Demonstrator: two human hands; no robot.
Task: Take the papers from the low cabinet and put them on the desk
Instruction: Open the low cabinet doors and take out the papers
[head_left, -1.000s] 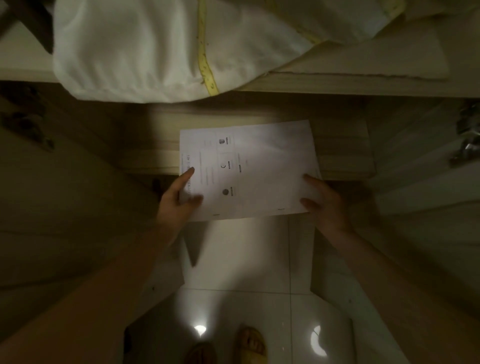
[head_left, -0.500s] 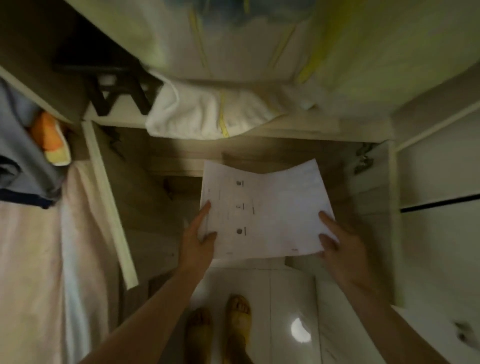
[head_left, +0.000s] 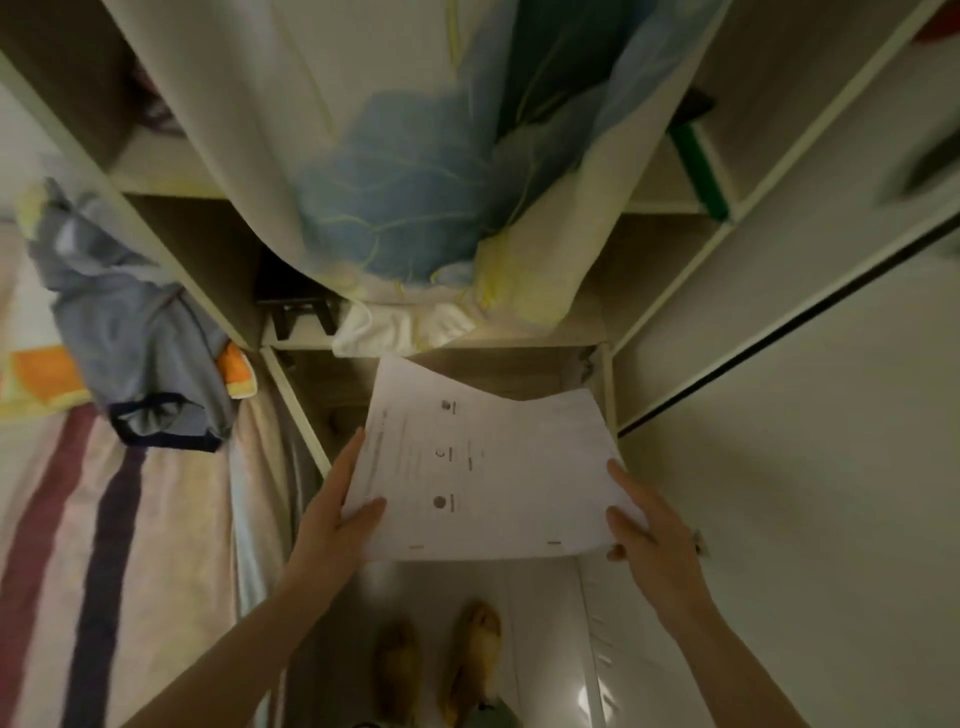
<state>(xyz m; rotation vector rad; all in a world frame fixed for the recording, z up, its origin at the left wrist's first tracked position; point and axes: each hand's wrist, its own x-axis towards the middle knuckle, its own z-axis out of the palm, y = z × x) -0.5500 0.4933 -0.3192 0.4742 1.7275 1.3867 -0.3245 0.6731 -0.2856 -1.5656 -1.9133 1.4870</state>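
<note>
The papers (head_left: 498, 467) are white printed sheets held flat in the air in front of me, their far edge sagging a little. My left hand (head_left: 332, 525) grips their left edge, thumb on top. My right hand (head_left: 649, 540) holds the right edge the same way. Behind and below the papers is the open low cabinet (head_left: 519, 364), a dim wooden compartment. No desk is in view.
A large white and blue bundle of bedding (head_left: 415, 197) fills the shelf above the cabinet. A white cabinet door (head_left: 779, 467) stands open at right. A striped bed (head_left: 119, 519) with grey clothing (head_left: 130, 338) lies at left. My feet (head_left: 441, 670) stand on glossy white tiles.
The papers have come up and out of the low cabinet, held in both hands. The view has pulled back and risen, showing more shelves, the bed and the door.
</note>
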